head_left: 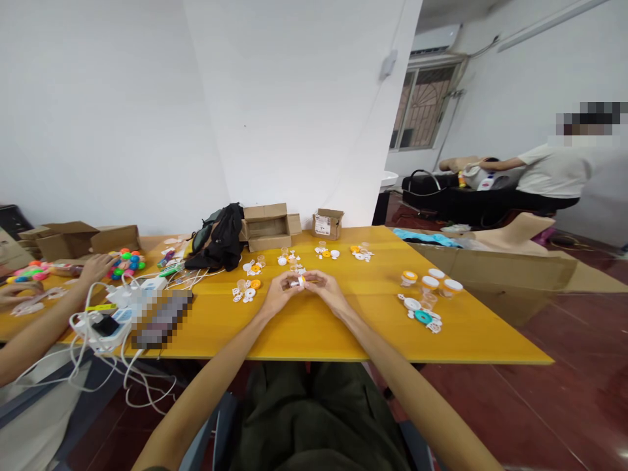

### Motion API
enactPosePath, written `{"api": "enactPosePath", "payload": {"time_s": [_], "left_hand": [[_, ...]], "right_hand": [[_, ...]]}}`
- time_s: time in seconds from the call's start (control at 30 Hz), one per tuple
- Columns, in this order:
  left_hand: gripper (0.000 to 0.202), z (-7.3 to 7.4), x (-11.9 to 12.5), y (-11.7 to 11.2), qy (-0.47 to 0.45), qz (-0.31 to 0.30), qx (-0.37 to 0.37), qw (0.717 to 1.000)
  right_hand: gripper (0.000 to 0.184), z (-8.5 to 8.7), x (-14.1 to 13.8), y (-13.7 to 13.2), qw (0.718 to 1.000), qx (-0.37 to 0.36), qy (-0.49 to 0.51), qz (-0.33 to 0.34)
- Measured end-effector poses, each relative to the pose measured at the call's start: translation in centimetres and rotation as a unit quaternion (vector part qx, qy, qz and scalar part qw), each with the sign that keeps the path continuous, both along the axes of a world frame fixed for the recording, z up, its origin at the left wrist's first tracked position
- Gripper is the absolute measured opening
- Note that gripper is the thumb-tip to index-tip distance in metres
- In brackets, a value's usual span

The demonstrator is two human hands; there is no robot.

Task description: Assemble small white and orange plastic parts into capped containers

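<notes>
Both my hands meet over the yellow table [314, 333]. My left hand [279, 292] and my right hand [324, 290] are closed together on a small white and orange plastic part [300, 280], pinched between the fingertips. Small groups of white and orange plastic pieces [246, 290] lie just left of my hands, and more pieces [292, 259] lie beyond them. To the right stand three small capped jars [430, 282] beside a teal and white cluster of parts [422, 314].
Open cardboard boxes [267, 226] and a black bag [219, 238] sit at the table's far edge. Chargers, white cables [105, 314] and colourful balls [126, 261] crowd the left, where another person's hand [95, 267] reaches. A seated person [554, 173] is at far right.
</notes>
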State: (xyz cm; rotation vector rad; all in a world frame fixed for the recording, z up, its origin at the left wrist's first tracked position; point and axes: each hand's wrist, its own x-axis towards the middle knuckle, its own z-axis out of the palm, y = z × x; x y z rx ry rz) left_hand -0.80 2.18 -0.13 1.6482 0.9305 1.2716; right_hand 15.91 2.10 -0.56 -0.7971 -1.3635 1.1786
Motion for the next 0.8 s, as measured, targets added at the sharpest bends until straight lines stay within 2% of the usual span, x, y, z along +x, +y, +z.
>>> {"api": "enactPosePath", "payload": {"time_s": [0.33,0.5,0.67,0.8], "left_hand": [[0.028,0.01,0.01,-0.2,0.008,-0.012,0.021,1.0],[0.032,0.0,-0.12,0.06,-0.017,0.004,-0.006,1.0],[0.033,0.3,-0.19,-0.11,-0.047,0.016,-0.017,0.999],[0.034,0.49,-0.14,-0.3,-0.058,0.012,-0.031,0.998]], "right_hand": [[0.039,-0.51,0.17,0.45,0.999,-0.023,-0.027,0.005],[0.032,-0.48,-0.28,0.07,0.999,0.024,-0.019,-0.028],[0.02,-0.27,-0.48,-0.35,0.994,0.086,-0.055,-0.045],[0.018,-0.22,-0.51,-0.35,0.991,0.105,-0.05,-0.065]]}}
